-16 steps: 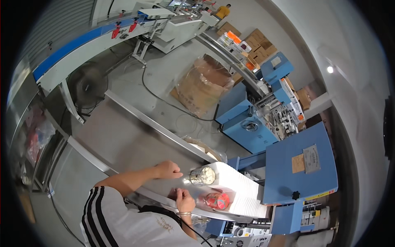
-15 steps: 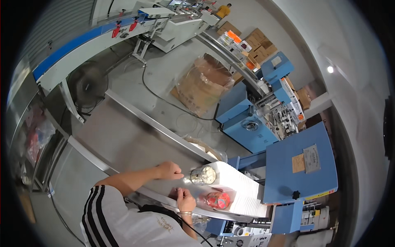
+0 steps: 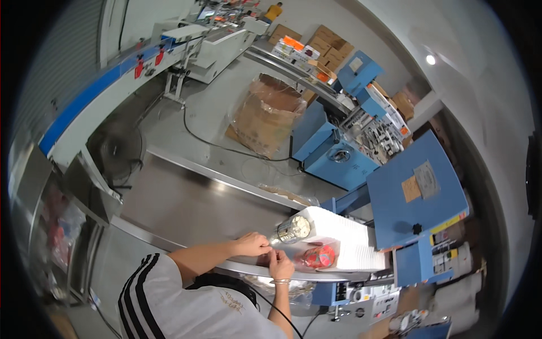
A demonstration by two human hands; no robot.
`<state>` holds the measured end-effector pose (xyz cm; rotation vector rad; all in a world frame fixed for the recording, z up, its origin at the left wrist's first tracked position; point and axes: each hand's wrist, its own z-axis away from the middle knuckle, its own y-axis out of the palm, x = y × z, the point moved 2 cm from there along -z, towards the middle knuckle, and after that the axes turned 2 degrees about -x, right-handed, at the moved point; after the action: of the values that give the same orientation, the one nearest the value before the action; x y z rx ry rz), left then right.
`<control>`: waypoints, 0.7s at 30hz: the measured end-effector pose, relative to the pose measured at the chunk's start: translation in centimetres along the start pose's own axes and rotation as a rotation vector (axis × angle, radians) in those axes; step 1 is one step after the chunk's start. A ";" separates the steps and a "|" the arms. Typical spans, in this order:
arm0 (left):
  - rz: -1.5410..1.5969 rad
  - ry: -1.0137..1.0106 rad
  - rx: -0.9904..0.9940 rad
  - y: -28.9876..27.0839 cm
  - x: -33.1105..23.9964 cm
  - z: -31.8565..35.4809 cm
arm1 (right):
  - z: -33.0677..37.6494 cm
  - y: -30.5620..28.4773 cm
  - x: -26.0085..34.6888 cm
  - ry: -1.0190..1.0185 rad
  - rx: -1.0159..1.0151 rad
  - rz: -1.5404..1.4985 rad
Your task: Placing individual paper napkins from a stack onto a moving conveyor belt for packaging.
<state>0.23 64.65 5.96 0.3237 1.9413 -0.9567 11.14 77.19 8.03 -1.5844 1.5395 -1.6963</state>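
Both hands are working at the near end of a clear bag of pale pieces lying on the white belt. The left hand is pinching the bag's neck; the right hand is closing its fingers just beside it. The bag's long axis is running far-right, away from the fingers. A red pack is lying right of the right hand.

Left forearm reaching toward three o'clock, left hand fingers pinched; right hand raised toward twelve o'clock, fingertips curled, hands near
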 end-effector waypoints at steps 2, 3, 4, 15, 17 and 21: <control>0.016 0.004 -0.029 0.3 1.1 -0.1 | 0.1 0.0 -0.2 0.008 -0.010 0.014; 0.050 0.003 -0.081 0.6 1.7 0.0 | 0.2 0.0 -0.3 0.028 0.010 0.038; 0.091 -0.024 -0.146 0.5 1.7 0.0 | 0.1 -0.3 -0.2 0.051 0.030 0.065; 0.214 -0.150 -0.242 -1.2 1.2 -0.3 | -0.4 0.6 -0.2 0.077 0.080 0.094; 0.199 -0.196 -0.249 -1.1 2.1 -0.6 | -0.5 0.5 0.0 0.075 0.054 0.108; 0.136 -0.169 -0.390 -1.8 3.7 -0.9 | -0.6 0.0 0.7 0.078 0.080 0.121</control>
<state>-3.38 63.56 4.07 0.1408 1.8739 -0.4854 10.46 76.90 8.47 -1.3724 1.5509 -1.7490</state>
